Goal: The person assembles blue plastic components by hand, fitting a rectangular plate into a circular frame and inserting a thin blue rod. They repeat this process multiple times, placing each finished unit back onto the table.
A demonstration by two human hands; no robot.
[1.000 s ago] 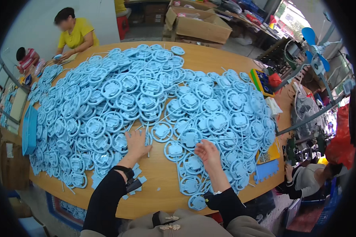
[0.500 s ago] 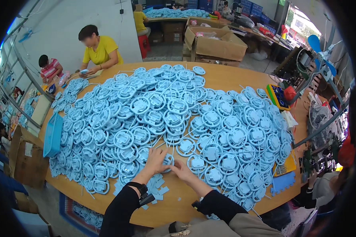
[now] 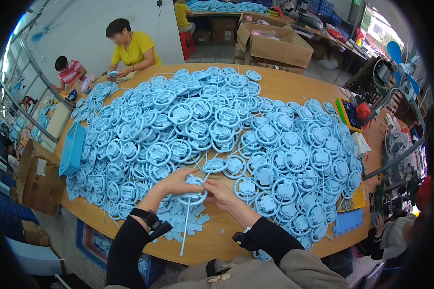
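L hand (image 3: 177,182) & R hand (image 3: 219,194) grasp blue disc (image 3: 195,182) (stick (image 3: 184,231) pointing down), wrists angled inward.

Held blue ring piece (image 3: 193,188) — partly hidden by hands (image 3: 177,182) | grey bits (image 3: 345,204) in yellow tray (image 3: 358,196) — too small to tell

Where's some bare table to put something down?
The table is bare by its far edge, behind the right heap, and mostly bare by its near edge, between the little blue squares and right sleeve. It's crowded across that heap, the left heap, and where the left hand and right hand hold a round piece.
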